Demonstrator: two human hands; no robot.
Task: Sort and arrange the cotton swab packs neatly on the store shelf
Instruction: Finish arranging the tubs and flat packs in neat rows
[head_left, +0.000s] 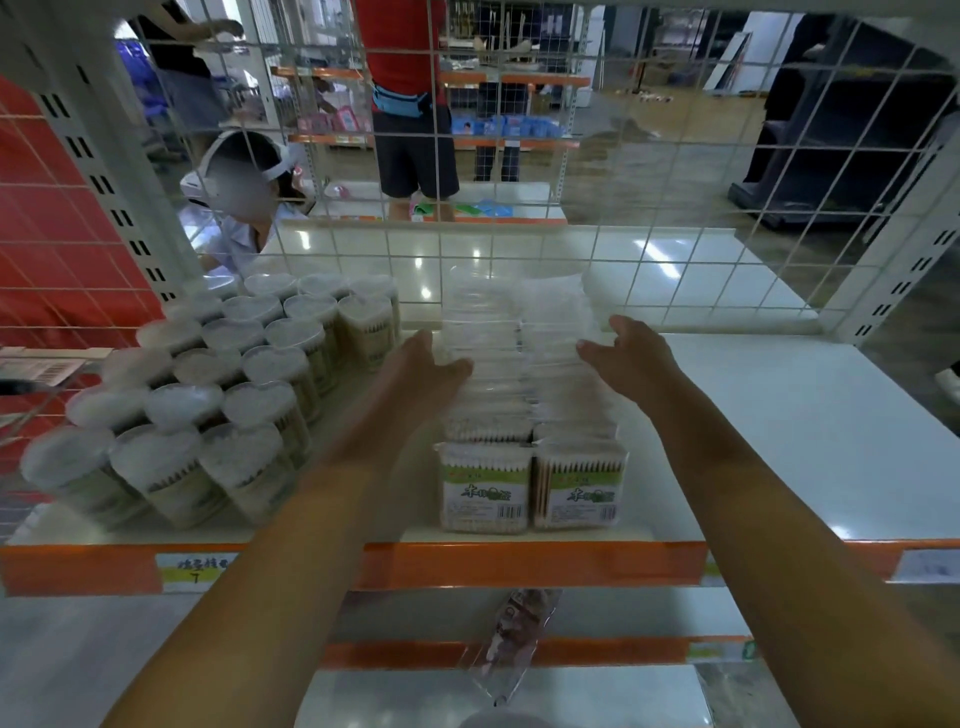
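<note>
Two rows of flat rectangular cotton swab packs (530, 395) with green labels stand one behind another in the middle of the white shelf (779, 426). My left hand (421, 364) lies with straight fingers against the left side of the left row. My right hand (623, 353) is at the right side of the right row, fingers relaxed, thumb toward the packs. Round clear tubs of cotton swabs (218, 384) stand in tight rows on the shelf's left part.
A white wire grid (519, 156) backs the shelf. The orange shelf edge (519, 564) carries price tags. A clear bagged item (511, 639) hangs below the edge. People stand in the aisle behind the grid.
</note>
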